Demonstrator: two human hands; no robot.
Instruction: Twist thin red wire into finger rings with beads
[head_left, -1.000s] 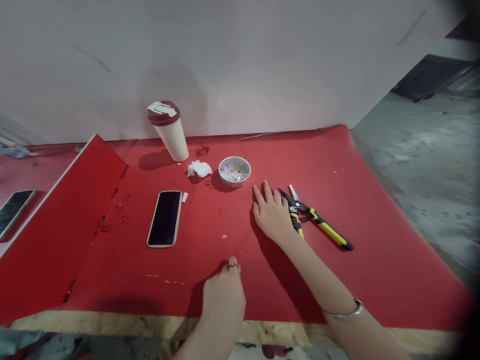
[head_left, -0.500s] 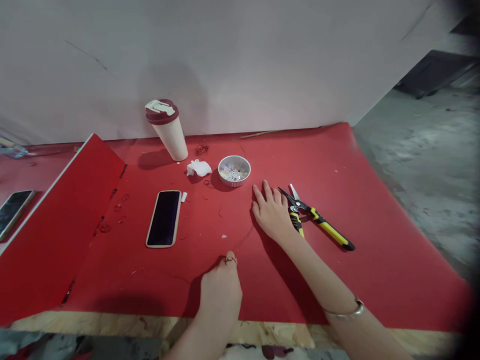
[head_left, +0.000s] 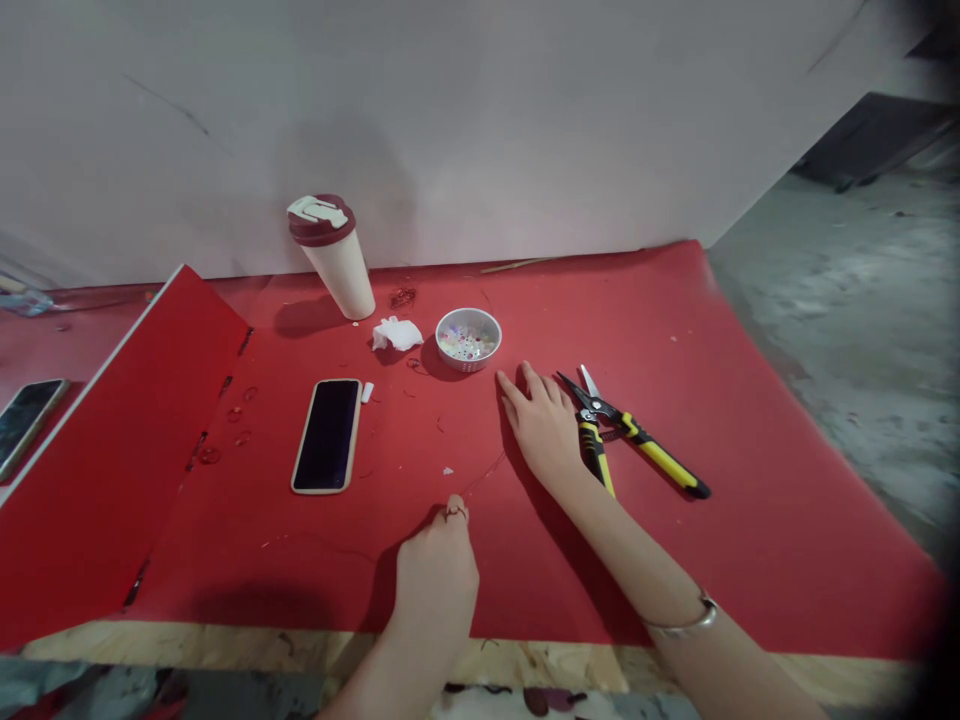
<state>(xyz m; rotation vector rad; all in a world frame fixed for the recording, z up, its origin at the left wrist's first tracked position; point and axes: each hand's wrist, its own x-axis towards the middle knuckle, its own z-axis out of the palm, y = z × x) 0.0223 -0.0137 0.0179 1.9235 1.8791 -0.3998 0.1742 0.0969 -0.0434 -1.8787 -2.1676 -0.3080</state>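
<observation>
There are two phones [head_left: 326,437], one tumbler [head_left: 343,270], one bowl [head_left: 468,362] and one cutter [head_left: 664,461].

From the metal bowl [head_left: 468,341], the widest open stretch of the table [head_left: 780,520] lies to the right, past the open-bladed shears [head_left: 600,408]. The right hand [head_left: 541,425] fills the near-right approach, and a thin thread [head_left: 486,476] crosses nearer. Left of the bowl, the crumpled tissue [head_left: 397,334] and tall cup [head_left: 343,270] block the way; nearer left lies the phone [head_left: 327,437]. Behind, a shallow strip ends at the wall [head_left: 525,130].

Lidded cup [head_left: 341,268] upright near wall [head_left: 510,130], crumpled tissue [head_left: 397,334] beside it; pale-cased phone [head_left: 326,437] flat.
</observation>
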